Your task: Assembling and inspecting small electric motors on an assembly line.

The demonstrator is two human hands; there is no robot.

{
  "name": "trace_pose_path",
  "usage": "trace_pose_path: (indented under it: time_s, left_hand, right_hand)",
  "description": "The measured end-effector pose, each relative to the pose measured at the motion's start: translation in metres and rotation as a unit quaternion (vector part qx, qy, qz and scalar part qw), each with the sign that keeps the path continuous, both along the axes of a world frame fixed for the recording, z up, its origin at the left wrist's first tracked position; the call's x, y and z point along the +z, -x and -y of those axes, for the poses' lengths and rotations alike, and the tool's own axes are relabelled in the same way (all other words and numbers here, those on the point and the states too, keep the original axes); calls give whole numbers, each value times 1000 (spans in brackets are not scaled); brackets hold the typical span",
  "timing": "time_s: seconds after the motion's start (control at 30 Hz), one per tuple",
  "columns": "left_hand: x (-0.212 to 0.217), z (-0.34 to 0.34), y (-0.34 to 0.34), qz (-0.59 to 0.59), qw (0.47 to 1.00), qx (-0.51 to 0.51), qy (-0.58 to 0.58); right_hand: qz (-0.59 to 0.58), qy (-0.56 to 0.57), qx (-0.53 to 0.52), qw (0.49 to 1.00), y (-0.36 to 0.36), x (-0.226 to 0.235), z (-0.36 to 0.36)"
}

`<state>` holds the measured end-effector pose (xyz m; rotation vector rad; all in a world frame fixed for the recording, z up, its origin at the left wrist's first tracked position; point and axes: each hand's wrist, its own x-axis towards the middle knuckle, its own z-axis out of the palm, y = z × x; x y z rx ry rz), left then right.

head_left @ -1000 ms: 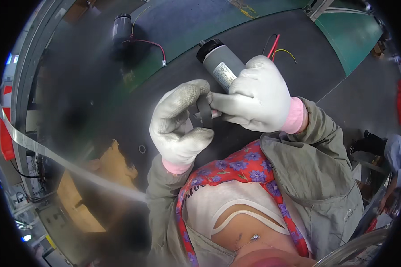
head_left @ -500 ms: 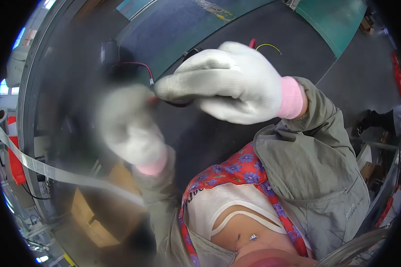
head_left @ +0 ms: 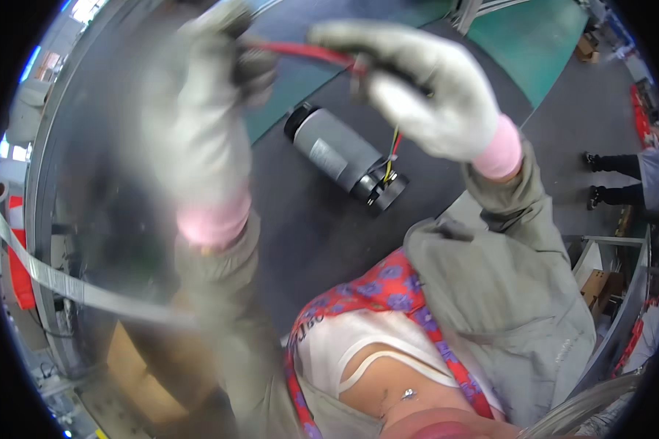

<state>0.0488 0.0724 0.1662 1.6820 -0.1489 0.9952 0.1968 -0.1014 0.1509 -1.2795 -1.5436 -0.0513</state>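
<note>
Both my hands wear white gloves with pink cuffs and are raised close to the camera. My left hand [head_left: 205,139] is blurred and closed around a small dark part [head_left: 252,66] at the end of a red wire [head_left: 300,53]. My right hand [head_left: 425,91] pinches the same red wire near its other end. Below them a grey cylindrical motor [head_left: 340,155] with black end caps lies on its side on the dark mat [head_left: 307,234], with yellow and red leads [head_left: 394,150] at its right end.
A green mat [head_left: 534,44] covers the far right of the bench. A metal frame rail [head_left: 58,285] and a cardboard box [head_left: 146,373] are at the lower left. Another person's legs and shoes [head_left: 615,179] stand at the right.
Both hands rose toward the camera and spread apart, stretching the red wire between them. The grey motor, held by my right hand a second ago, now lies on the mat.
</note>
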Motion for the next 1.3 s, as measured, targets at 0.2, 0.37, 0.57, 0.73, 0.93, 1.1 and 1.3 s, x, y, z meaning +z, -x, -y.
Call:
trace_pose_path:
  time_s: [0.2, 0.37, 0.57, 0.73, 0.93, 1.1, 1.3]
  left_hand:
    - [20, -28, 35, 160, 941, -73, 288]
    - [-100, 13, -23, -208, 939, -134, -238]
    - [-99, 25, -22, -272, 836, -150, -452]
    - [-96, 18, -14, -186, 777, -42, -600]
    - [-98, 2, -11, -221, 861, -225, -399]
    - [-95, -2, 1, -294, 855, -292, -311]
    - [-100, -9, 17, -300, 854, -299, -303]
  right_hand:
    - [33, 30, 37, 998, 6, -62, 3]
    - [-413, -106, 46, 903, 4, -45, 15]
    - [-523, -253, 236, 779, -30, 36, 30]
    - [-498, -304, 286, 760, -16, 75, 37]
    - [-417, -158, 505, 739, 3, 87, 20]
    - [-436, -130, 499, 738, 13, 90, 16]
    - [-476, -176, 488, 711, 12, 89, 11]
